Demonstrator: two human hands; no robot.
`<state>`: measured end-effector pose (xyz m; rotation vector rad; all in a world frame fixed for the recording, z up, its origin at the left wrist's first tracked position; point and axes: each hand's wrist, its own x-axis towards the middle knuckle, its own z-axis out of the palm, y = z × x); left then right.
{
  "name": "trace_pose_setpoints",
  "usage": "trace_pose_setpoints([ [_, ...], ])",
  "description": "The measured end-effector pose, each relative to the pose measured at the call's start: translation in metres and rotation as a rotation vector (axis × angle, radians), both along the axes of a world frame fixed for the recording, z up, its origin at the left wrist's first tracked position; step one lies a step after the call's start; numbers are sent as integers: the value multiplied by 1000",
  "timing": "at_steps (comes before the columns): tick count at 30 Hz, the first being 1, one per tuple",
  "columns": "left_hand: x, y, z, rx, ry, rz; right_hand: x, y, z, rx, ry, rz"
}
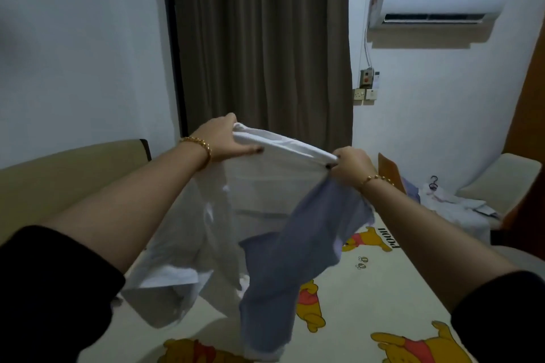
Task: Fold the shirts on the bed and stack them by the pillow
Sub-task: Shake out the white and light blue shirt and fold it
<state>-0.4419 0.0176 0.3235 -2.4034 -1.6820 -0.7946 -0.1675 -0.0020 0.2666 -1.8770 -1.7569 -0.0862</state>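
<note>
We pinched the white shirt [259, 186] by its top edge, left hand [224, 138] higher than right hand [351, 162], its length hanging toward the bed [383, 289].

You have a white shirt [259, 186], a pale blue shirt [295, 259], cream cartoon-bear bedsheet [368, 289], brown curtain [259, 38], gold bracelets [200, 146].

Brown curtain [262, 38], air conditioner [436, 0], wall sockets [365, 94]

white shirt [259, 186] hides fingertips of left hand [222, 140] and right hand [352, 163].
</note>
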Motion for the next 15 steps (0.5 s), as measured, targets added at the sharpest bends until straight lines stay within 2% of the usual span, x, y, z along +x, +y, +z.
trace_pose_setpoints([
  [2,-8,-3,-13,171,440,148,4,-2,1,75,74,56],
  [3,-9,-4,-19,242,573,228,3,-3,3,105,113,91],
  [5,-11,-9,-32,319,630,326,-2,-7,6,139,175,155],
  [9,-24,-8,-54,286,419,347,-8,-11,8,110,221,216],
  [12,-32,-3,-63,51,189,411,0,-8,8,34,228,242],
  [15,-38,0,-75,-188,-86,351,6,-13,3,-12,194,309],
])
